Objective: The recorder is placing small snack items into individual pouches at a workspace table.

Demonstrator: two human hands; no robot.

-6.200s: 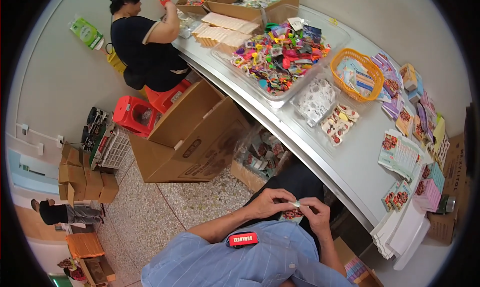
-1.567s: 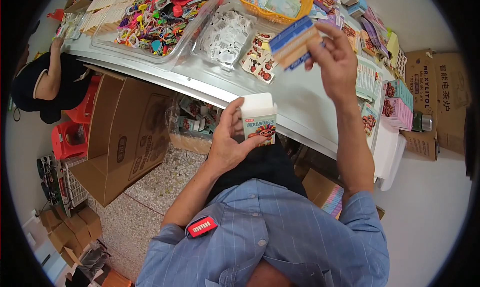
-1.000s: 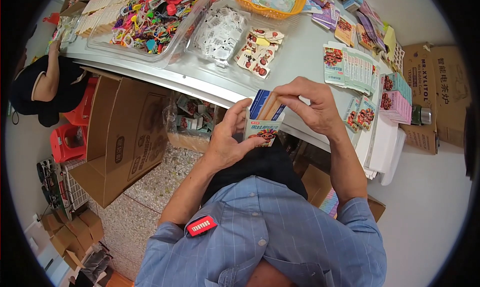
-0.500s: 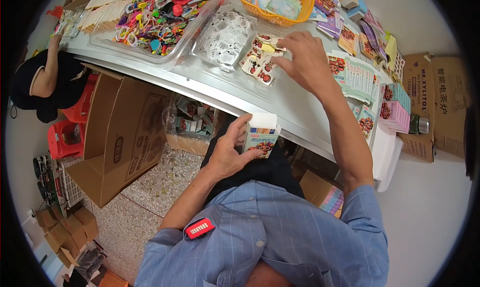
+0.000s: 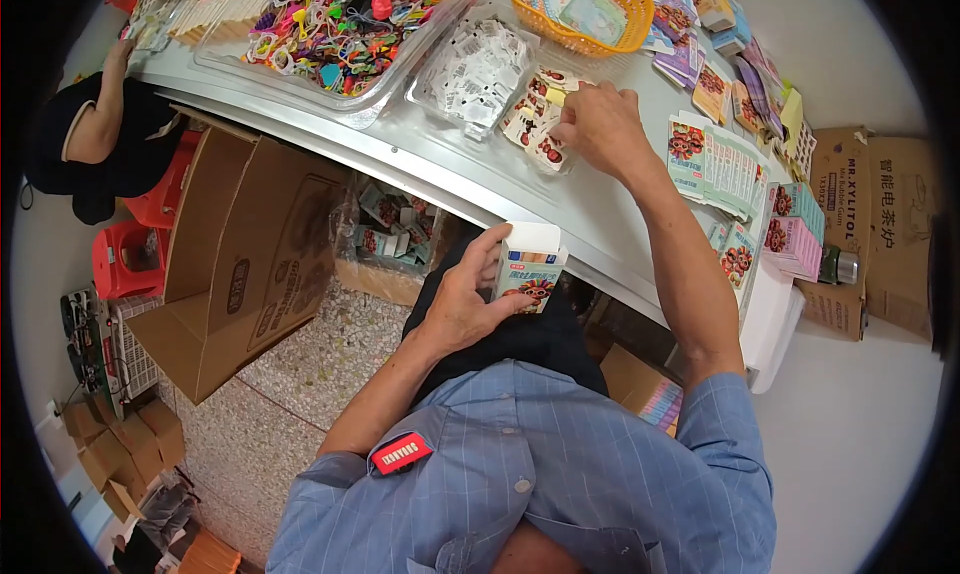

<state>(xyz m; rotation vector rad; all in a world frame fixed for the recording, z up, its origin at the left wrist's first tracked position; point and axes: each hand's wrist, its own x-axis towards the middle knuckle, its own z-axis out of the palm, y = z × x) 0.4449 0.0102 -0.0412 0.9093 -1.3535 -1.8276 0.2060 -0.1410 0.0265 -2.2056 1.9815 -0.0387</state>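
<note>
My left hand (image 5: 463, 309) is closed round a small, light-coloured carton (image 5: 530, 280) with a cartoon picture. The carton's white top flap stands up, and contents show at the opening. Over the table, my right hand (image 5: 605, 129) is at the right edge of a pile of small cream sticker-like cards (image 5: 537, 124) with red-brown cartoon figures. Its thumb and fingers are drawn together, and whatever lies between them is hidden. Just left of these cards sits a clear tray of small white printed packets (image 5: 478, 72).
A clear bin of colourful trinkets (image 5: 340, 34), a yellow basket (image 5: 622, 36) and flattened green cartons (image 5: 715, 169) lie on the table. A big open cardboard box (image 5: 240, 264) and a box of filled cartons (image 5: 385, 274) stand below. Another person (image 5: 95, 149) is at far left.
My right hand's fingers have closed in at the edge of the card pile; before, thumb and fingers were spread. My left hand still holds the carton. The whole view has shifted slightly.
</note>
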